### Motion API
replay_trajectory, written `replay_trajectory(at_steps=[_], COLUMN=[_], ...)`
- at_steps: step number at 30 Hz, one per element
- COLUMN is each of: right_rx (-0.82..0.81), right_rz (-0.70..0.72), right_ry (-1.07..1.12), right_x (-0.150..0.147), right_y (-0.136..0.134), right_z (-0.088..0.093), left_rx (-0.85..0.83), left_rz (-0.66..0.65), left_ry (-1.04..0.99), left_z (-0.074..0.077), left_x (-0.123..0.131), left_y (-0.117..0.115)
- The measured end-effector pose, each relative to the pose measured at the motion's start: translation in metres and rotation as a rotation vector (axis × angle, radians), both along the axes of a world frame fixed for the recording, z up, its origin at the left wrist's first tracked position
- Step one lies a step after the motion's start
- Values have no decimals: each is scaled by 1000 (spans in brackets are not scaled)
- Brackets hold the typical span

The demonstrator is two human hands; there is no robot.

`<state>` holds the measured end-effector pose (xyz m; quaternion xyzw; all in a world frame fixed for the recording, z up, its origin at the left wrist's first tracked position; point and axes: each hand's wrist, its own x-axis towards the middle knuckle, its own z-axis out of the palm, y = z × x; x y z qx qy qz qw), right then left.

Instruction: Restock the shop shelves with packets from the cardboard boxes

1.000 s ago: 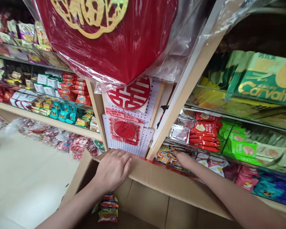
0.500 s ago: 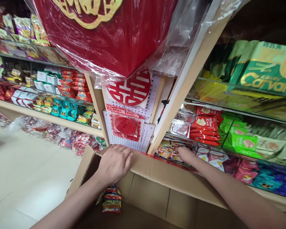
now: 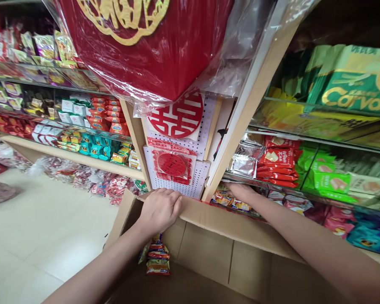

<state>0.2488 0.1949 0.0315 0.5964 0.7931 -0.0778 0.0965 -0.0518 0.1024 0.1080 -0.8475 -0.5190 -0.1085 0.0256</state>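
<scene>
My left hand is closed over the far edge of an open cardboard box, with the fingertips out of sight behind the cardboard. Inside the box, at its left end, lies a small pile of snack packets in orange, green and blue wrappers. My right hand reaches past the box into the low compartment on the right. There it is above and behind small yellow and orange snack packets. Its fingers are hidden under the glass shelf, so what they touch does not show.
A dark red gift box in clear plastic hangs overhead. Red packs, silver packs and green packs fill the shelf above my right hand. Snack shelves stand at left, with bagged goods on the floor below.
My right hand has reached deeper into the compartment, and its fingers have gone from view. My left hand keeps its hold on the box. The view has shifted slightly left.
</scene>
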Motion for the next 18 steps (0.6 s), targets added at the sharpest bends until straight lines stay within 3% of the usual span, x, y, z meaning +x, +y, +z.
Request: replay_trajectory(at_steps=[9,18], right_rx=[134,240], right_rz=[-111,-207], right_ry=[123,188], right_x=[13,8], right_y=[12,15], right_z=[-17,-18], left_rx=[-1,-10], left_rz=[-7,-19], left_ry=[0,12], left_z=[0,1], left_x=[1,4], left_y=[0,0])
